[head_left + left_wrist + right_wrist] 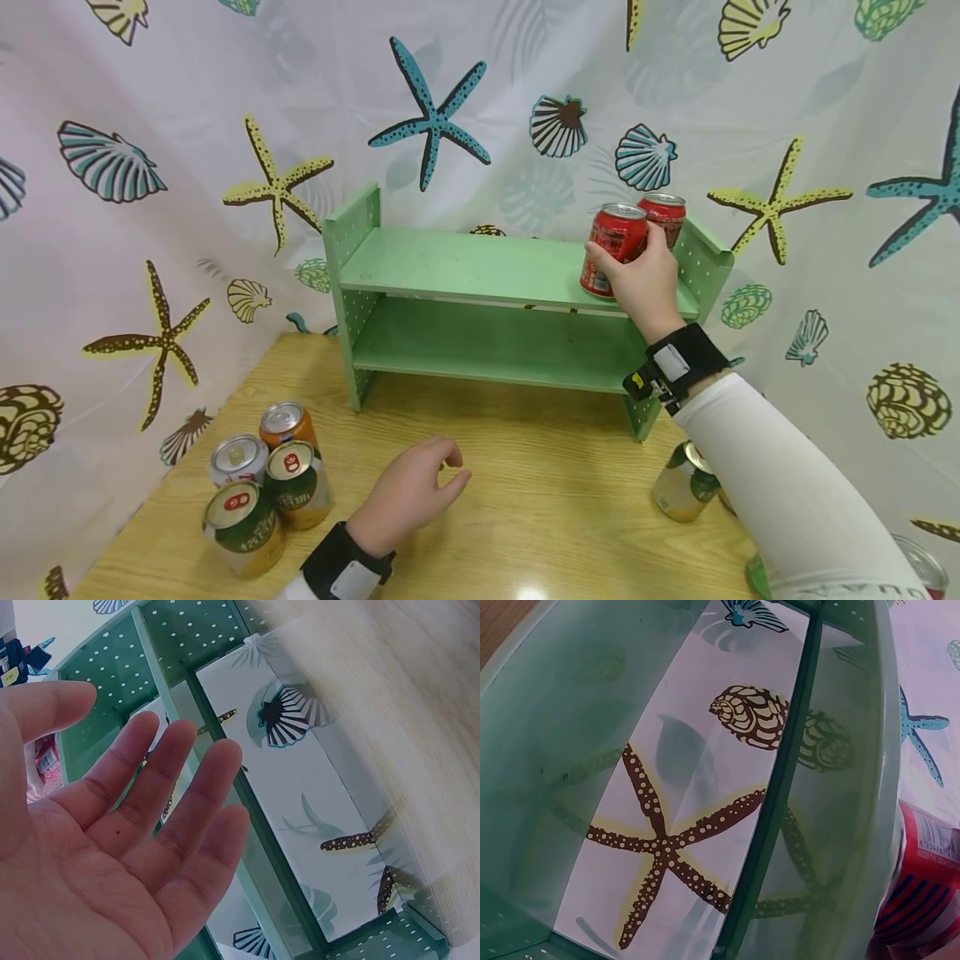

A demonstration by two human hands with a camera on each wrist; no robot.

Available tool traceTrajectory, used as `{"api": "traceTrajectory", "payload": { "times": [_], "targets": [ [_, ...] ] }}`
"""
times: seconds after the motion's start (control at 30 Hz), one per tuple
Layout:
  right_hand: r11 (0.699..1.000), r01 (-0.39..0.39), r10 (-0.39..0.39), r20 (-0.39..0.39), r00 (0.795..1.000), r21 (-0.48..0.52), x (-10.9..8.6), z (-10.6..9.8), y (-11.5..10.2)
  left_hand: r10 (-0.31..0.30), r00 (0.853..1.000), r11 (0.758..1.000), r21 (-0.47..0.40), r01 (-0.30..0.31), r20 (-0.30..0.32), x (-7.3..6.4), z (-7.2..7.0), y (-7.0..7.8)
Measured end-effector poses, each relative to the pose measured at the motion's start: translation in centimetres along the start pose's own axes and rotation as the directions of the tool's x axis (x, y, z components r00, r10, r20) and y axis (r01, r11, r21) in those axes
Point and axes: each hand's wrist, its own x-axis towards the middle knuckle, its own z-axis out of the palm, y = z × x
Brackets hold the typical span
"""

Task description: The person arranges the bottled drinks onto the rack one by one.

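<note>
My right hand (647, 279) grips a red soda can (611, 243) at the right end of the green shelf's upper board (465, 260). The can is upright near the front edge; whether its base bears on the board I cannot tell. A second red can (663, 210) stands just behind it, partly hidden. In the right wrist view the gripped red can (922, 877) shows at the right edge, with fingers barely visible below it. Above the wooden table, my left hand (411, 485) holds nothing, its fingers (214, 784) loosely extended, palm seen in the left wrist view.
On the table's left stand an orange can (291, 427), a silver can (238, 458) and two green-and-gold cans (298, 485). Another green-and-gold can (681, 485) is beside my right sleeve, which hides things behind it. A can (921, 560) shows at the lower right. A patterned curtain (480, 100) hangs behind.
</note>
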Motion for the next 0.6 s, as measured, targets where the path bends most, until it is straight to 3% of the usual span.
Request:
{"api": "traceTrajectory", "payload": {
  "times": [0.4,0.6],
  "targets": [
    [0.998,-0.009,0.009,0.009,1.000,-0.054,0.98,0.62,0.26,0.017,1.000,1.000,-0.008,-0.017,-0.001,-0.10,0.26,0.03],
    [0.990,-0.005,0.003,-0.013,1.000,-0.140,0.98,0.70,0.15,0.012,1.000,1.000,-0.016,-0.012,0.006,-0.14,0.39,-0.01]
  ]
}}
